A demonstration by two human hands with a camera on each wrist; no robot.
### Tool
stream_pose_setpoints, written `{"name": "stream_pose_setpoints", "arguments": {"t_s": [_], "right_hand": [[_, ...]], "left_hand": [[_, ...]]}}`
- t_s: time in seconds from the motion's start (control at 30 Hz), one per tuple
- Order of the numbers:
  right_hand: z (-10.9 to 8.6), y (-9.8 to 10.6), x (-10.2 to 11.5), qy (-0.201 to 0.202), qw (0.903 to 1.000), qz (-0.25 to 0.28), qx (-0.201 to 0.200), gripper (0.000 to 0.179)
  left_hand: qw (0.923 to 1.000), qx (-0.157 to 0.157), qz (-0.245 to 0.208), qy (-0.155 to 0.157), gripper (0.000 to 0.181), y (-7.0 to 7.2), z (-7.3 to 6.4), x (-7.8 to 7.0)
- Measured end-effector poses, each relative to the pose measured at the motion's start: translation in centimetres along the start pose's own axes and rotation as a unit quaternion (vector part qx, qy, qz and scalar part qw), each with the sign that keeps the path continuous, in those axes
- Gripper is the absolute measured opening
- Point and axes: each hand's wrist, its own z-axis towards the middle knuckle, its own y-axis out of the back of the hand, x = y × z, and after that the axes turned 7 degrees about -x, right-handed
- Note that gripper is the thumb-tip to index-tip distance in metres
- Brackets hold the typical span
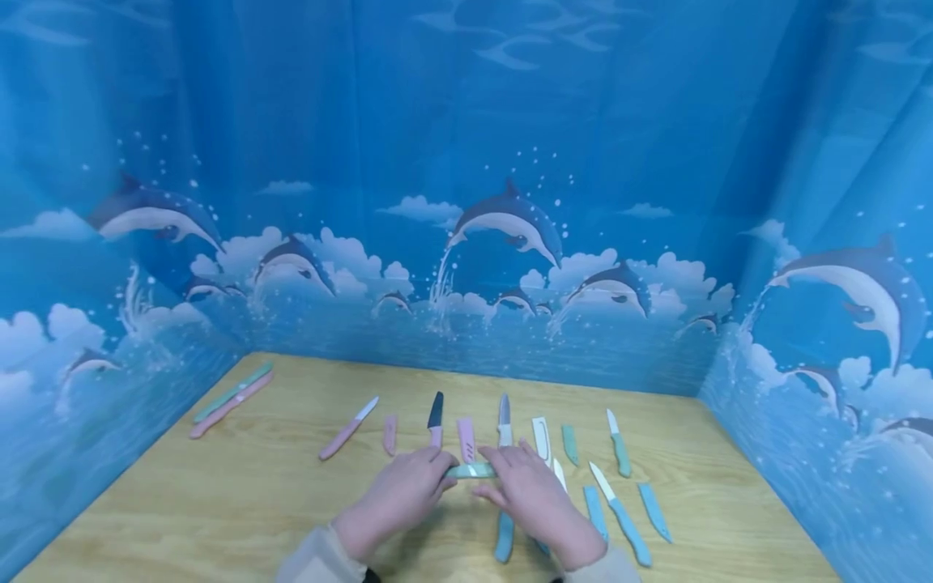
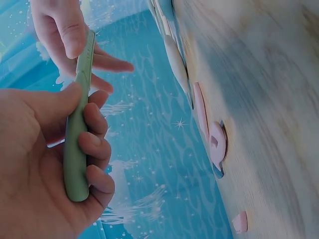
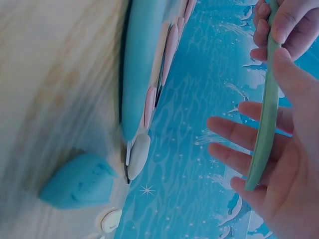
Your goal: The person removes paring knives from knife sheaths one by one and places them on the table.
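Observation:
Between both hands, raised off the table, is a slim green sheathed knife [image 2: 77,139]. My left hand [image 1: 410,486] grips its rounded handle, thumb along one side and fingers curled round the other. Around the sheath end [image 3: 266,114], my right hand [image 1: 528,490] has its fingers spread and fairly straight behind the sheath, the thumb lying close to where sheath and handle meet. Beyond the hands lie a dark-bladed knife [image 1: 436,411] with a pink handle, a slotted pink sheath [image 1: 466,437] and a silver-bladed knife [image 1: 504,413]. The right hand hides part of a white blade [image 1: 559,474].
Two closed knives, green [image 1: 236,390] and pink [image 1: 229,406], lie far left. Nearer are a pink knife [image 1: 350,429] and pink sheath [image 1: 389,435]. Rightward lie a white sheath [image 1: 542,440], green sheath [image 1: 570,444], green knife [image 1: 619,449], blue knife [image 1: 627,526] and blue sheaths [image 1: 654,512].

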Motion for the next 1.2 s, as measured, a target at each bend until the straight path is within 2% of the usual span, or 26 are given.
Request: {"name": "stream_pose_setpoints", "arguments": {"t_s": [0.27,0.43,0.67,0.83,1.1,1.2], "right_hand": [[0.2,0.1,-0.4,0.028,0.9989,0.006,-0.038,0.03],[0.2,0.4,-0.5,0.025,0.9989,0.025,-0.031,0.022],[0.2,0.6,-0.6,0.017,0.9984,0.048,-0.024,0.019],[0.2,0.6,-0.7,0.013,0.9977,0.066,-0.007,0.017],[0.2,0.7,-1.2,0.012,0.9965,0.082,0.016,0.027],[0.2,0.7,-1.2,0.01,0.9958,0.089,0.02,0.025]], "left_hand": [[0.9998,0.006,-0.014,0.013,0.018,0.1,0.1,-0.3],[0.9994,0.021,-0.024,0.016,0.017,0.1,0.2,-0.4],[0.9995,0.006,-0.031,0.005,0.015,0.1,0.2,-0.6],[0.9997,0.007,-0.024,-0.004,0.015,0.0,0.1,-0.5],[0.9998,0.008,-0.017,-0.009,0.018,-0.4,0.2,-0.6],[0.9998,0.007,-0.019,-0.008,0.017,-0.3,0.2,-0.7]]}}
